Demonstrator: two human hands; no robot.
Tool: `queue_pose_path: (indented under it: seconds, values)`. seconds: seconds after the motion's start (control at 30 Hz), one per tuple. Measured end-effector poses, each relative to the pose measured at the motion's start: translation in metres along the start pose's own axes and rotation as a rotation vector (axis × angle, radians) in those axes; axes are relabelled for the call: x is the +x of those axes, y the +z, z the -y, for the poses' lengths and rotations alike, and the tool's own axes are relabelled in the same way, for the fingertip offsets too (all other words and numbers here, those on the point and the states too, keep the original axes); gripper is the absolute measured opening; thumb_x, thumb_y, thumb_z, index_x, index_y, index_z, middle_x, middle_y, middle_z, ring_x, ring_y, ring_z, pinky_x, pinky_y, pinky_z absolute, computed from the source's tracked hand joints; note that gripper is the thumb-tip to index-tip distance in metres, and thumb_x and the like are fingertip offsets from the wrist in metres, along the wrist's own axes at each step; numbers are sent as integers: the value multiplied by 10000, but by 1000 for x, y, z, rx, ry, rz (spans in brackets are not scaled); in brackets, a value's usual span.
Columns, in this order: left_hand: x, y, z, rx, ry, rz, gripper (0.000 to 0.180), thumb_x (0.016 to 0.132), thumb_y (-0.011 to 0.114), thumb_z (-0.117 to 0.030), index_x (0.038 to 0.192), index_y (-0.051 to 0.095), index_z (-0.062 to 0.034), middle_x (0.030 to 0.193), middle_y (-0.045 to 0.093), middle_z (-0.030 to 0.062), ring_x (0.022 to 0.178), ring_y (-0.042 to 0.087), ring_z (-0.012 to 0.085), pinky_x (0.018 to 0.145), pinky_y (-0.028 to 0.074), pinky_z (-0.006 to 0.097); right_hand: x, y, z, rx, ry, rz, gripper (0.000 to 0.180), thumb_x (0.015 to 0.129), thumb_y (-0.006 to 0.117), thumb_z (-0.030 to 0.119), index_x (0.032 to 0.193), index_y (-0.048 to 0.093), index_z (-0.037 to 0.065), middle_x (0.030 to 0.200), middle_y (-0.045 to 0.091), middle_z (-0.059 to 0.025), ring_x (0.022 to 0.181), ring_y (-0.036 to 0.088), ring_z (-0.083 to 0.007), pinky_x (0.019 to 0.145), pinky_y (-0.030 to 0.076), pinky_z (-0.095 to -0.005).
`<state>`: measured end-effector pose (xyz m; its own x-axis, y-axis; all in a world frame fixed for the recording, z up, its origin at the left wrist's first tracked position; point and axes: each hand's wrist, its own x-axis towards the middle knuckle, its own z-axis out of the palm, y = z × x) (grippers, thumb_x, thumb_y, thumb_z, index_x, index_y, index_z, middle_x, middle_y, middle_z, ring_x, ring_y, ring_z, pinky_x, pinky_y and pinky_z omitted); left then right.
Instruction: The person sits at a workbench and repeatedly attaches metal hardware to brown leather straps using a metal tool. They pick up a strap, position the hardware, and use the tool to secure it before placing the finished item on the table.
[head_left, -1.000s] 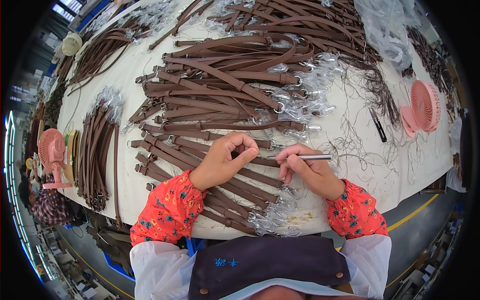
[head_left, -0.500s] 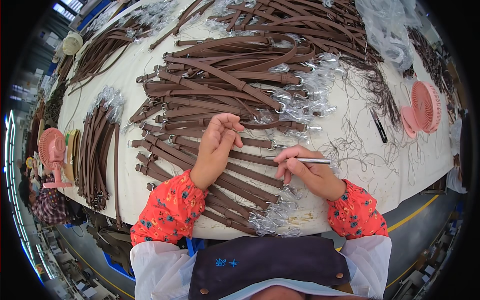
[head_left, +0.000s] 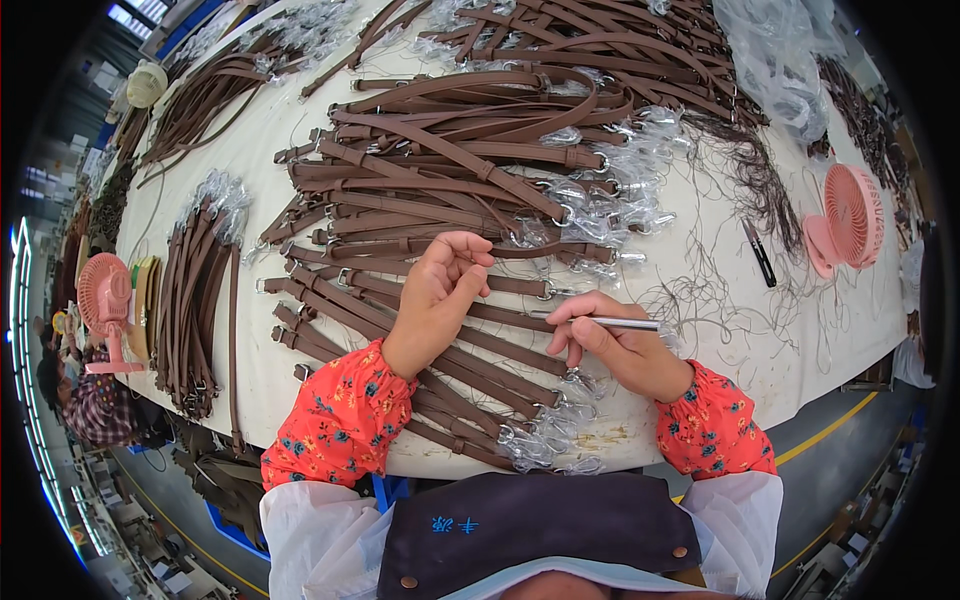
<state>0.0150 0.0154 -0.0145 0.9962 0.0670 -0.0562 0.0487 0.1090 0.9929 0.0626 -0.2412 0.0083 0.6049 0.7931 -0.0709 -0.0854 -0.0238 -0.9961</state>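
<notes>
My left hand (head_left: 436, 298) is raised over the brown straps in the middle of the table. Its fingers are loosely curled, the thumb stands a little apart from them, and nothing shows between them. In my right hand (head_left: 622, 345) is a slim silver pen-shaped tool (head_left: 632, 323), pinched between thumb and fingers, its thin tip pointing left. Under both hands lies a row of brown straps (head_left: 505, 345) with metal buckles at the left. Their right ends carry metal clasps in clear plastic wrap (head_left: 548, 432).
More brown straps (head_left: 440, 150) are piled beyond my hands, with a bundle (head_left: 190, 310) at the left. Pink fans (head_left: 850, 215) stand at either side. A black-handled cutter (head_left: 760, 255) lies among loose dark threads (head_left: 750, 170) at the right. A clear plastic bag (head_left: 780, 60) sits far right.
My left hand has shifted slightly to the right and its fingers have curled a little more. The right hand and its tool have hardly moved.
</notes>
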Motion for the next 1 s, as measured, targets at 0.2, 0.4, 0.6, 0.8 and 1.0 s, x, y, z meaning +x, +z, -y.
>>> queue_pose_path:
  seconds: [0.2,0.4,0.6,0.8,1.0]
  values:
    - [0,0,0,6,-8,-1,255,986,569,-36,1237,535,-13,1099,585,43,884,552,93,812,477,244,0,0,-1,3,-9,0,298,1082,485,243,1212,598,0,957,690,-78,762,615,-97,706,520,-256]
    - [0,0,0,8,-8,3,252,986,571,-34,1234,535,-10,1095,588,46,886,554,94,813,477,245,0,0,1,1,-3,0,307,1083,484,253,1214,599,1,962,691,-77,767,616,-98,706,519,-256]
    - [0,0,0,11,-10,3,246,988,571,-35,1230,536,-9,1089,591,48,884,555,94,811,477,245,0,0,1,6,4,-1,309,1083,486,258,1213,601,3,963,691,-76,771,616,-97,708,517,-255]
    - [0,1,0,14,-15,7,240,986,573,-30,1223,539,-8,1082,592,44,877,554,89,806,476,239,0,0,1,-9,3,1,313,1082,486,265,1213,601,5,964,691,-74,768,615,-97,709,515,-257]
    - [-1,0,1,69,-11,34,238,975,586,-27,1210,549,-10,1079,592,37,873,553,80,798,471,229,1,0,1,-9,1,2,318,1082,485,270,1213,599,4,957,693,-72,762,615,-96,714,513,-255]
